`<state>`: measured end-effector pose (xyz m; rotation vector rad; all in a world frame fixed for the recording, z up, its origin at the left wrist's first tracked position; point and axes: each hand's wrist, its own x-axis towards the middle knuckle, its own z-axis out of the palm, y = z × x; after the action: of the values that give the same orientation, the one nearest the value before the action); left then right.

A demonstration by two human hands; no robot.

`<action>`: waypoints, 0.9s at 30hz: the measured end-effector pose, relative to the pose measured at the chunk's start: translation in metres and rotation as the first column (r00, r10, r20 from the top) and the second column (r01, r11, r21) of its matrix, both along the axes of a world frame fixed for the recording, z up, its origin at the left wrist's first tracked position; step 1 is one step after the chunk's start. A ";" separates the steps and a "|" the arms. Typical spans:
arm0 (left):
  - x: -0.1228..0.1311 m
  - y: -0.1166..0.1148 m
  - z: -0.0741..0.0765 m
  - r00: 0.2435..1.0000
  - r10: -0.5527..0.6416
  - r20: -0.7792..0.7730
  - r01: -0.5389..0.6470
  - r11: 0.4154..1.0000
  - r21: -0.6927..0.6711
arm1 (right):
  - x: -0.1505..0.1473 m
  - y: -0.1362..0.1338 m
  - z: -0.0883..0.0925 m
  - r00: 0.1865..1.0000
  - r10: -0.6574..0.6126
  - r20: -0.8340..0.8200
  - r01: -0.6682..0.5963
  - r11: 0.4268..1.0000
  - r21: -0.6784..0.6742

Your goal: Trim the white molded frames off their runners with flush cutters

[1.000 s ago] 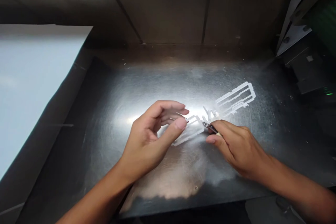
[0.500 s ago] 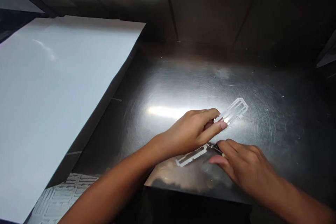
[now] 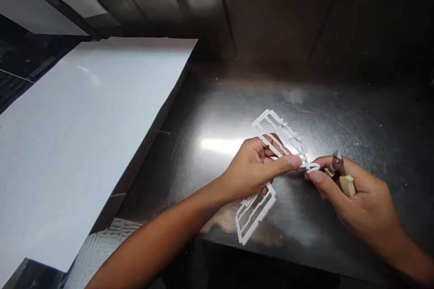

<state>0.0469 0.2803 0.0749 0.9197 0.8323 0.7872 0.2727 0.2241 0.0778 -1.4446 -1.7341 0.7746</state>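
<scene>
My left hand (image 3: 254, 165) is closed on white plastic frames. An upper open rectangular frame (image 3: 288, 132) sticks out above its fingers, and a lower frame (image 3: 259, 222) hangs tilted beneath the hand. How the two join is hidden by the palm. Between thumb and finger, my right hand (image 3: 366, 194) pinches a small white looped piece (image 3: 314, 166) at the upper frame's right end. Small cutting pliers (image 3: 347, 186) with cream grips also rest in the right hand, jaws pointing up, away from the plastic.
Beneath both hands is a scratched metal table (image 3: 210, 122) with small bright specks. A large white sheet (image 3: 84, 144) covers the left side. A dark metal panel (image 3: 271, 13) rises behind. At lower left shows a white patterned surface (image 3: 98, 244).
The frames have turned so the upper one leans left. My right hand has moved right and up, its pliers shifted back into the palm, and now pinches the looped piece. The view has shifted slightly.
</scene>
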 end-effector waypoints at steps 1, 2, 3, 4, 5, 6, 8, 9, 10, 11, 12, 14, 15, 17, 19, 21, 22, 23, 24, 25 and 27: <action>0.000 -0.001 0.001 1.000 -0.016 -0.007 0.016 1.000 -0.001 | 0.001 0.000 0.002 1.000 -0.021 -0.021 0.020 1.000 -0.019; 0.000 -0.002 0.002 1.000 -0.026 -0.010 0.026 1.000 0.001 | 0.002 0.001 0.005 0.999 -0.034 -0.041 0.032 0.999 -0.040; 0.000 -0.002 0.003 1.000 -0.021 -0.007 0.021 1.000 0.008 | 0.005 0.001 0.007 0.997 -0.043 -0.064 0.040 0.997 -0.061; -0.001 -0.001 0.004 1.000 -0.002 0.002 0.002 1.000 0.018 | 0.008 0.002 0.009 0.995 -0.043 -0.088 0.035 0.996 -0.083; -0.002 0.001 0.005 0.999 0.030 0.015 -0.030 0.999 0.026 | 0.012 0.003 0.011 0.993 -0.037 -0.113 0.026 0.995 -0.097; -0.004 0.003 0.006 0.998 0.062 0.027 -0.063 0.998 0.031 | 0.015 0.004 0.012 0.991 -0.032 -0.133 0.018 0.994 -0.106; -0.010 0.008 0.006 0.995 0.095 0.019 -0.096 0.994 0.043 | 0.021 0.007 0.016 0.991 -0.022 -0.134 0.009 0.995 -0.100; -0.013 0.010 0.006 0.996 0.094 -0.002 -0.093 0.994 0.054 | 0.022 0.008 0.017 0.993 -0.020 -0.118 0.009 0.996 -0.093; -0.015 0.011 0.005 0.996 0.081 -0.031 -0.079 0.995 0.069 | 0.023 0.009 0.019 0.995 -0.028 -0.097 0.020 0.996 -0.087; -0.018 0.011 0.003 0.996 0.061 -0.063 -0.056 0.995 0.085 | 0.023 0.010 0.020 0.996 -0.046 -0.074 0.041 0.996 -0.075; -0.019 0.011 0.002 0.995 0.034 -0.094 -0.026 0.995 0.092 | 0.022 0.010 0.021 0.996 -0.072 -0.050 0.069 0.996 -0.060; -0.020 0.008 0.000 0.991 -0.008 -0.137 0.018 0.997 0.079 | 0.020 0.011 0.021 0.988 -0.155 -0.021 0.155 0.988 0.007; -0.020 0.006 0.000 0.988 -0.009 -0.151 0.019 0.998 0.066 | 0.019 0.011 0.020 0.982 -0.190 -0.017 0.190 0.980 0.050; -0.018 0.001 0.003 0.987 0.047 -0.157 -0.037 0.997 0.067 | 0.020 0.011 0.016 0.979 -0.199 -0.037 0.203 0.971 0.125; -0.015 -0.001 0.007 0.978 0.146 -0.146 -0.129 0.985 0.115 | 0.022 0.010 0.012 0.991 -0.122 -0.058 0.129 0.984 0.126; -0.013 -0.002 0.010 0.964 0.220 -0.151 -0.193 0.965 0.176 | 0.024 0.007 0.007 0.998 -0.019 -0.052 0.022 0.998 0.056; -0.013 -0.002 0.011 0.955 0.249 -0.159 -0.213 0.954 0.209 | 0.024 0.006 0.006 0.999 0.019 -0.037 -0.019 1.000 0.011; -0.012 -0.002 0.012 0.948 0.270 -0.170 -0.226 0.944 0.240 | 0.024 0.005 0.005 0.999 0.042 -0.019 -0.042 0.999 -0.030; -0.012 -0.002 0.012 0.941 0.286 -0.181 -0.233 0.935 0.268 | 0.024 0.004 0.004 0.998 0.055 -0.004 -0.055 0.997 -0.062; -0.012 -0.003 0.012 0.935 0.297 -0.193 -0.234 0.928 0.292 | 0.023 0.003 0.004 0.998 0.065 0.007 -0.064 0.994 -0.087; -0.012 -0.003 0.011 0.926 0.307 -0.220 -0.227 0.917 0.327 | 0.022 0.002 0.005 0.997 0.080 0.009 -0.078 0.990 -0.118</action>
<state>0.0346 0.2770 0.0855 1.2134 1.1147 1.0643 0.2944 0.2257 0.0826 -1.4687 -1.7914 0.9241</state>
